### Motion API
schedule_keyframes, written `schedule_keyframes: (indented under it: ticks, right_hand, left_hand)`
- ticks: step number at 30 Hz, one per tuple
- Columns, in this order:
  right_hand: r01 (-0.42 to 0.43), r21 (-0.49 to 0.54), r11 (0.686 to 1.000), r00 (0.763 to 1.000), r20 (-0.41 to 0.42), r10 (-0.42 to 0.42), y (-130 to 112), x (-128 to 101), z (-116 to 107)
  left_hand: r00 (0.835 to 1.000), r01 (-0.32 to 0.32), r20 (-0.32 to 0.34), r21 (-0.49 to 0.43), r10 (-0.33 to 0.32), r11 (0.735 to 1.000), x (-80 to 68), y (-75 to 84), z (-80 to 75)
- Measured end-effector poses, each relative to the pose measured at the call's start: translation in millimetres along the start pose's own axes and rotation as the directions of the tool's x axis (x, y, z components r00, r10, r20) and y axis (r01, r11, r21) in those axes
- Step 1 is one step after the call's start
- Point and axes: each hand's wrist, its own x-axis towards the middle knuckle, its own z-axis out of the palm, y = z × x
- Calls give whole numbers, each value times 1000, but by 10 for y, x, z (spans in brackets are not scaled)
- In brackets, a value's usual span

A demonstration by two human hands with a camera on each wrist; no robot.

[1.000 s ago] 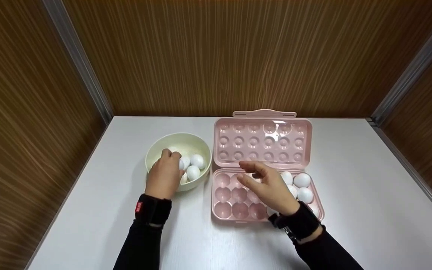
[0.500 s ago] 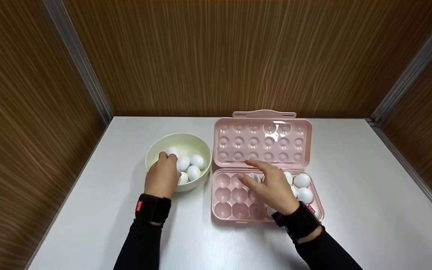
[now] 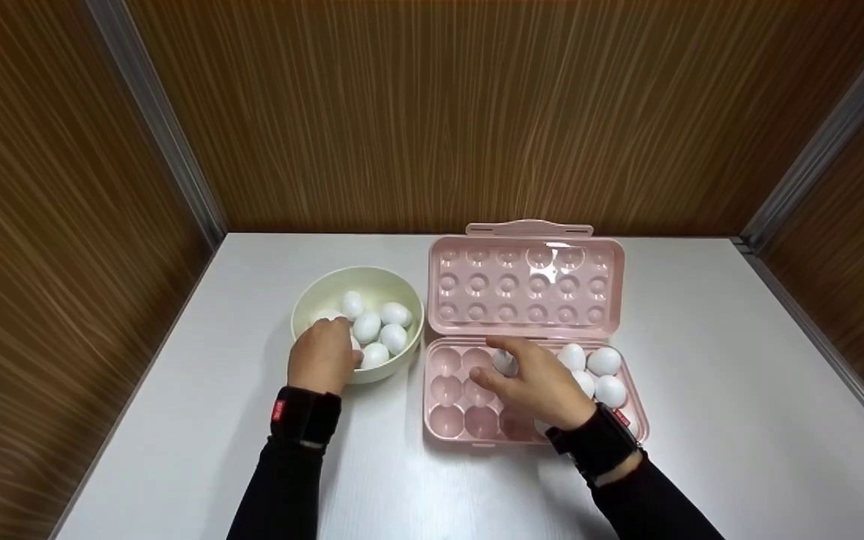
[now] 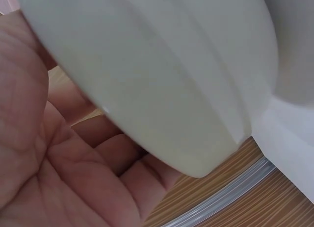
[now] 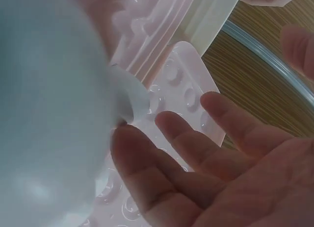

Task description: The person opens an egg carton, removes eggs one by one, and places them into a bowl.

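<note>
A cream bowl (image 3: 304, 300) on the white table holds several white eggs (image 3: 367, 328). My left hand (image 3: 319, 358) reaches over the bowl's near rim with its fingers curled round an egg (image 3: 324, 317) that is mostly hidden. The left wrist view shows only the palm against the bowl's outer wall (image 4: 162, 85). The pink egg tray (image 3: 447, 390) lies open to the right, with eggs (image 3: 604, 361) in its right-hand cells. My right hand (image 3: 533, 382) hovers over the tray's middle, fingers loosely spread. Its fingertips touch an egg (image 3: 505, 362) sitting in a far-row cell.
The tray's pink lid (image 3: 526, 285) lies flat behind it, its handle toward the back wall. Brown wood-grain walls (image 3: 432, 112) close in the table (image 3: 739, 390) at the back and both sides. The tray's left cells (image 3: 445, 420) hold no eggs.
My left hand drew back toward the bowl's near rim, uncovering more eggs. My right hand lowered onto the tray, and an egg now sits in a far-row cell at its fingertips.
</note>
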Motion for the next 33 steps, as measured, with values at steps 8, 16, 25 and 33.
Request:
schedule_keyframes:
  ticks: [8, 16, 25, 33]
  right_hand:
    - [-12, -40, 999, 995, 96, 16, 14, 71, -89]
    - [-20, -233, 972, 977, 202, 69, -34, 321, -148]
    - [-66, -379, 923, 972, 185, 145, -4, 476, -70]
    - [-73, -346, 936, 980, 148, 131, 9, 463, -50]
  left_hand:
    - [1000, -14, 5, -2, 14, 1000, 5, 12, -26]
    - [972, -149, -205, -166, 114, 975, -122, 236, -236]
    - [888, -453, -321, -496, 329, 740, -311, 639, -466]
    - [884, -467, -263, -487, 386, 738, -348, 694, -433]
